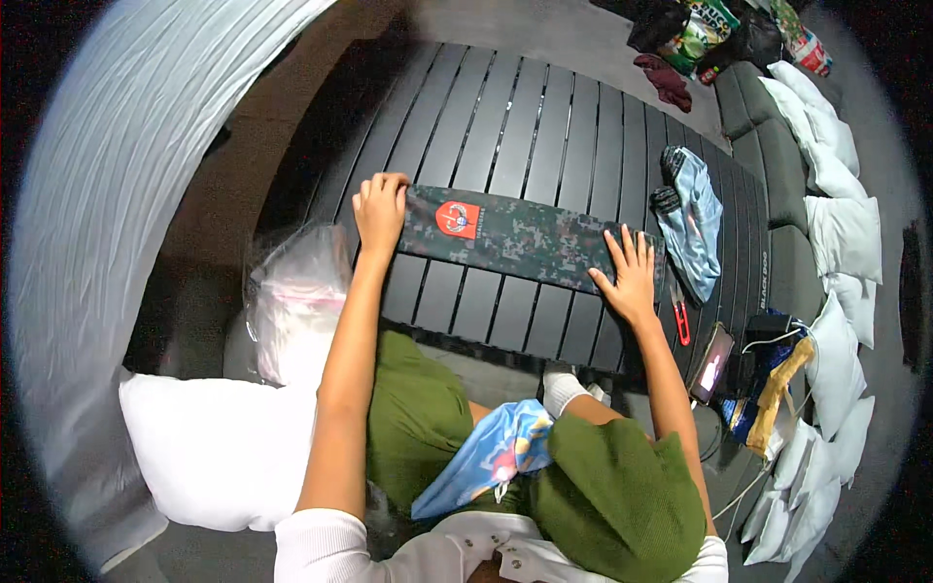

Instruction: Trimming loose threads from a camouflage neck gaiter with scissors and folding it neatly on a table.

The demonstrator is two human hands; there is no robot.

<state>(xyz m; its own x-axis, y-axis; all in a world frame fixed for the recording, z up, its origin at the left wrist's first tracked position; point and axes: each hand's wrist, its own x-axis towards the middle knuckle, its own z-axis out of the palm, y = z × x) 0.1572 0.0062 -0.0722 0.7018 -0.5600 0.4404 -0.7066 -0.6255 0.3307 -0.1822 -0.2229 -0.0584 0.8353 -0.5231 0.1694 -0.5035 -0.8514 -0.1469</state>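
A long, flat strip of dark camouflage cloth [539,238], with a red emblem near its left end, lies across the slatted black table [476,301]. At that left end, my left hand [380,214] has its fingers curled together on the cloth's edge; the fingertips are partly hidden. My right hand [630,275] rests flat with fingers spread on the strip's right end. Beyond it, a crumpled light blue cloth [692,228] with black parts lies on the table. Red-handled thread snips [680,316] sit just right of my right hand.
A blue patterned cloth [496,452] lies across my lap. On the left are a clear plastic bag [301,311] and a white pillow [219,452]. To the right, a lit phone [714,361] stands by the table edge, near several white cushions [844,238] on a grey sofa.
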